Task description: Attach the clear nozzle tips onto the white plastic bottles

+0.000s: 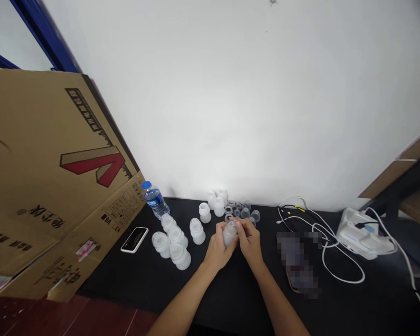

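Note:
Both my hands meet over the black tabletop (266,298). My left hand (217,247) and my right hand (249,241) grip a frosted translucent plastic baby bottle (230,233) between them, its lower part partly hidden by my fingers. Just beyond them lie several clear plastic rings and caps (238,210). Several more frosted bottles stand behind them (213,200) and to the left (175,242), some touching each other.
A large cardboard sheet (56,172) leans in at the left, beside a water bottle (155,199) and a white smartphone (135,239). To the right lie a blurred phone (297,263), white cables (339,259) and a white charging device (362,235). A white wall (231,102) stands behind.

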{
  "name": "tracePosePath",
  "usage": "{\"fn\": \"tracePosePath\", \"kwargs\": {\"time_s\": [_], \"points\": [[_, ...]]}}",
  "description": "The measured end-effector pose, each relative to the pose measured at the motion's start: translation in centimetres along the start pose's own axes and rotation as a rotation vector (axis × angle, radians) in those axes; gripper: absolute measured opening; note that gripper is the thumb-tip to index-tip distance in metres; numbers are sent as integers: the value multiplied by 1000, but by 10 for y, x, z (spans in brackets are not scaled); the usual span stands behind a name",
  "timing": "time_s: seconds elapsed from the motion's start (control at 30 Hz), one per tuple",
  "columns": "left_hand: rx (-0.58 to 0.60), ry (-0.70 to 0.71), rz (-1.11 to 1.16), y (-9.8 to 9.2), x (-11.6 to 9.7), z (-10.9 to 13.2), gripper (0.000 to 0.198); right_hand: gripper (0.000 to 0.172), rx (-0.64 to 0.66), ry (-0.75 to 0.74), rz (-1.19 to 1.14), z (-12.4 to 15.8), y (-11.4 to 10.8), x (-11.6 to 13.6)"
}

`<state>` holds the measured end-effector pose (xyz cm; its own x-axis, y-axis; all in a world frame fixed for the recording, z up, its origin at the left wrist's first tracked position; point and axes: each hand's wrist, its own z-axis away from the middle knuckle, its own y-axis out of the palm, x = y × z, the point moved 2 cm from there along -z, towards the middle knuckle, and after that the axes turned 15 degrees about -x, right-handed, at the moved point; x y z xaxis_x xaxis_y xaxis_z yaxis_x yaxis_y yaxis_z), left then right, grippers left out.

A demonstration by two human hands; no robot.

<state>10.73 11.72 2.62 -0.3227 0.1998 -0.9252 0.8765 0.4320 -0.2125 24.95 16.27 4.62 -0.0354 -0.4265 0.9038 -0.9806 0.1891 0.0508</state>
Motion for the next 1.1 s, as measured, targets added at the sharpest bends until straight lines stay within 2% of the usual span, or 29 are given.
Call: {"fn": "tracePosePath", "kwargs": {"time_s": [0.2, 0.33, 0.47, 0.6, 0.73, 0.8, 0.9, 0.97, 1.0, 1.03, 1.1], "points": [[-114, 244, -126, -12, -20, 3, 32, 59, -82, 69, 17, -13, -7, -13], [-126, 236, -152, -33, -23, 22, 29, 63, -95, 80, 66, -15, -7, -25], [-235, 209, -265, -62, -19, 43, 48, 48, -72, 53, 116, -16, -5, -35], [-268, 385, -534, -79, -25, 50, 42, 27, -42, 20, 182, -16, -3, -48], [-400, 528, -896, -90, -41, 46, 37, 21, -1, -3, 436, -16, -5, -56], [-402, 551, -1010, -95, -49, 43, 36, 18, -5, 13, 480, -16, -7, -57], [-429, 597, -1076, -101, -57, 43, 41, 11, 0, 30, 519, -16, -8, -57], [-483, 683, -992, -99, -60, 46, 42, 7, 24, 24, 534, -16, -8, -56], [-460, 740, -912, -95, -59, 48, 38, 5, 36, 21, 540, -16, -8, -56], [-384, 790, -819, -87, -58, 50, 34, 4, 47, 18, 546, -16, -7, -57], [-127, 791, -660, -65, -49, 49, 32, 6, 65, 9, 554, -17, -7, -57]]}}
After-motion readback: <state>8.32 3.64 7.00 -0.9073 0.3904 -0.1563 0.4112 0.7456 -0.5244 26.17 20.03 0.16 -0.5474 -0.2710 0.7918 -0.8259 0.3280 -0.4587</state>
